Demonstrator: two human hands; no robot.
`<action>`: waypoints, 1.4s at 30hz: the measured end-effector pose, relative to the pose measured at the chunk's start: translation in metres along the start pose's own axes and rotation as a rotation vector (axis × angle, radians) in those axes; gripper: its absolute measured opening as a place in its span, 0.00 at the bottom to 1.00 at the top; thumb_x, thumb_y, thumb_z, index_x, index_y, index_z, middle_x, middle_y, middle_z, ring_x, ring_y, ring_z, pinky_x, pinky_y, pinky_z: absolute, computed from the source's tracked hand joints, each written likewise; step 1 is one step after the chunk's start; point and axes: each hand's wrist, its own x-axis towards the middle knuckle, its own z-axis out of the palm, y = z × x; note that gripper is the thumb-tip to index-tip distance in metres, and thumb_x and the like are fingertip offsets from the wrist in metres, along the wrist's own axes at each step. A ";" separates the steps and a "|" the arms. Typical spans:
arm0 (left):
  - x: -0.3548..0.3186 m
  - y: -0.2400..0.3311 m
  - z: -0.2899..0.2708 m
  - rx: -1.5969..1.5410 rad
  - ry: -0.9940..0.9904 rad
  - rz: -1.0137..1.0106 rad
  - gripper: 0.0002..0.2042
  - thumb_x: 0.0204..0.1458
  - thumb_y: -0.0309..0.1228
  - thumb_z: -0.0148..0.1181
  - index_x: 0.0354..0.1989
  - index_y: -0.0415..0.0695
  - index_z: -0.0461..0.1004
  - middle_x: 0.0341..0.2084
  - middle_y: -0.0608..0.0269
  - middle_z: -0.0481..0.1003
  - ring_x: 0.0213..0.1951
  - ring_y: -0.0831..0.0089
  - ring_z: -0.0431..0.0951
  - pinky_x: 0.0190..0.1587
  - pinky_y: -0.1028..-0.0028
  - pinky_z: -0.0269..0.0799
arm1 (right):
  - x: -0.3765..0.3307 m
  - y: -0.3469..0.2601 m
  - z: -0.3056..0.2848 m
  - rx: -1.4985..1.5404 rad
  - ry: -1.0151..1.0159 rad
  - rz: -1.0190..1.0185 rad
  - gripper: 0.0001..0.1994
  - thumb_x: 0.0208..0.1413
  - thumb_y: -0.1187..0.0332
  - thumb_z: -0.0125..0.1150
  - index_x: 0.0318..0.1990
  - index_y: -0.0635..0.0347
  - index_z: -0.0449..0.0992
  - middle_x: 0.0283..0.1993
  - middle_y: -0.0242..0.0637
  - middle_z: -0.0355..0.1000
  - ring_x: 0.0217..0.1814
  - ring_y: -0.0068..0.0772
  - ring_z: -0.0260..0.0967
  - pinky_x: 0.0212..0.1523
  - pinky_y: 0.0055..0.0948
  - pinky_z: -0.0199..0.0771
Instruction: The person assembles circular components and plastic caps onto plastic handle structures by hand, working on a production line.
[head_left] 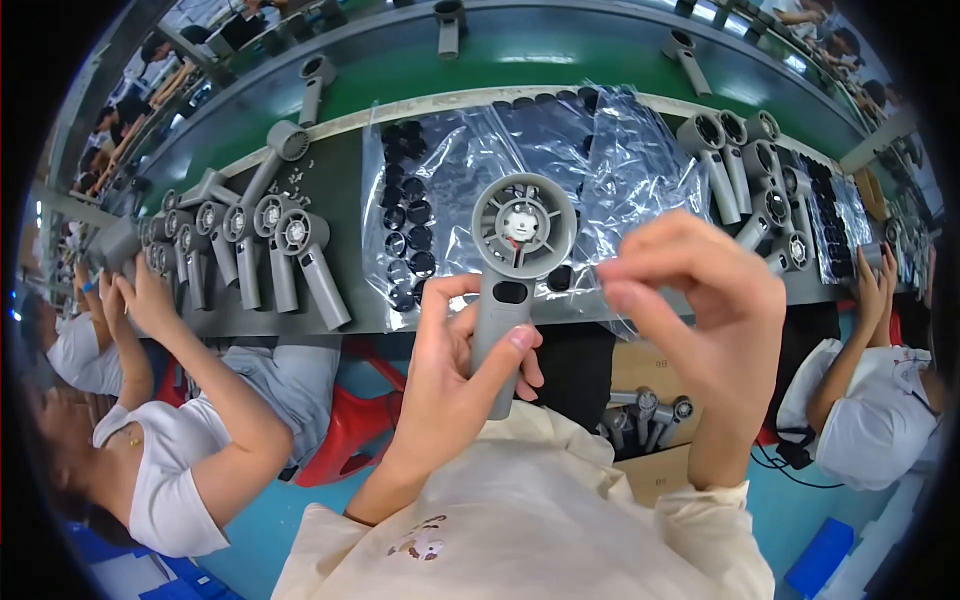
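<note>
My left hand (465,365) is wrapped round the handle of a grey handheld fan (492,330), held upright above the table's near edge. The fan's round head faces me, with its ring frame, pale motor hub and short red and dark wires showing. To the right of the fan head, apart from it, my right hand (700,295) is raised with thumb and forefinger pinched together. Whatever may be between those fingertips is too small to make out. Behind the fan, rows of round black caps (420,237) lie on clear plastic sheeting (465,150); one loose black cap (559,278) sits near the fan.
Several grey fans (297,235) lie at the left, more fans (765,190) at the right. A green conveyor belt (560,50) runs behind, carrying spaced fans. Below the table stands a cardboard box (650,475) with fan parts. Co-workers sit on both sides; a red stool (350,430) is at left.
</note>
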 end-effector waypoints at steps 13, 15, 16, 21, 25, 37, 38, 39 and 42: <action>-0.007 -0.003 0.004 0.173 0.085 0.059 0.20 0.55 0.21 0.54 0.50 0.39 0.51 0.31 0.57 0.72 0.26 0.80 0.73 0.24 0.82 0.68 | 0.018 0.011 0.030 -0.341 -0.053 -0.255 0.10 0.38 0.83 0.64 0.30 0.62 0.78 0.29 0.34 0.67 0.29 0.26 0.67 0.28 0.22 0.66; -0.007 -0.003 0.003 0.187 0.094 0.065 0.20 0.55 0.22 0.55 0.50 0.39 0.51 0.31 0.57 0.72 0.26 0.81 0.72 0.24 0.82 0.68 | 0.019 0.010 0.032 -0.347 -0.043 -0.242 0.09 0.37 0.82 0.65 0.30 0.61 0.78 0.29 0.33 0.66 0.29 0.25 0.66 0.28 0.22 0.65; -0.007 -0.004 0.003 0.211 0.102 0.075 0.20 0.55 0.22 0.55 0.50 0.39 0.51 0.31 0.58 0.72 0.26 0.81 0.72 0.24 0.82 0.68 | 0.020 0.008 0.032 -0.368 -0.045 -0.209 0.09 0.37 0.82 0.65 0.29 0.61 0.78 0.30 0.32 0.66 0.29 0.25 0.66 0.27 0.22 0.64; -0.007 -0.003 -0.002 0.239 0.132 0.082 0.20 0.54 0.21 0.55 0.49 0.39 0.52 0.31 0.58 0.72 0.25 0.82 0.71 0.25 0.82 0.67 | 0.023 0.012 0.035 -0.380 -0.083 -0.189 0.09 0.37 0.81 0.66 0.29 0.61 0.77 0.31 0.32 0.66 0.30 0.25 0.66 0.25 0.21 0.62; -0.007 -0.004 -0.004 0.244 0.137 0.093 0.19 0.54 0.21 0.55 0.49 0.38 0.52 0.31 0.59 0.72 0.26 0.81 0.71 0.26 0.82 0.67 | 0.021 0.014 0.044 -0.369 -0.070 -0.223 0.09 0.38 0.82 0.65 0.30 0.63 0.76 0.32 0.33 0.66 0.30 0.26 0.66 0.26 0.23 0.64; -0.011 -0.006 -0.009 0.349 0.179 0.143 0.18 0.54 0.21 0.54 0.48 0.37 0.53 0.29 0.60 0.72 0.26 0.82 0.66 0.27 0.82 0.62 | 0.035 -0.002 0.044 -0.670 -0.268 -0.338 0.08 0.39 0.81 0.64 0.27 0.67 0.70 0.32 0.38 0.63 0.29 0.38 0.65 0.28 0.30 0.66; -0.011 -0.006 -0.010 0.357 0.185 0.135 0.18 0.54 0.21 0.54 0.48 0.37 0.53 0.29 0.60 0.72 0.27 0.82 0.66 0.27 0.81 0.62 | 0.036 -0.001 0.045 -0.655 -0.260 -0.329 0.08 0.39 0.81 0.64 0.27 0.67 0.70 0.32 0.38 0.63 0.28 0.38 0.65 0.28 0.30 0.66; -0.011 -0.006 -0.010 0.355 0.186 0.136 0.18 0.54 0.21 0.54 0.48 0.37 0.53 0.29 0.60 0.72 0.27 0.82 0.66 0.27 0.81 0.62 | 0.037 -0.001 0.045 -0.655 -0.261 -0.330 0.08 0.39 0.81 0.64 0.27 0.67 0.70 0.32 0.38 0.63 0.28 0.38 0.65 0.28 0.30 0.66; -0.010 -0.006 -0.010 0.396 0.210 0.183 0.17 0.54 0.20 0.54 0.48 0.36 0.53 0.29 0.58 0.72 0.26 0.80 0.67 0.27 0.79 0.64 | 0.039 0.002 0.044 -0.560 -0.241 -0.238 0.08 0.38 0.80 0.65 0.26 0.66 0.71 0.30 0.38 0.64 0.28 0.38 0.65 0.27 0.30 0.65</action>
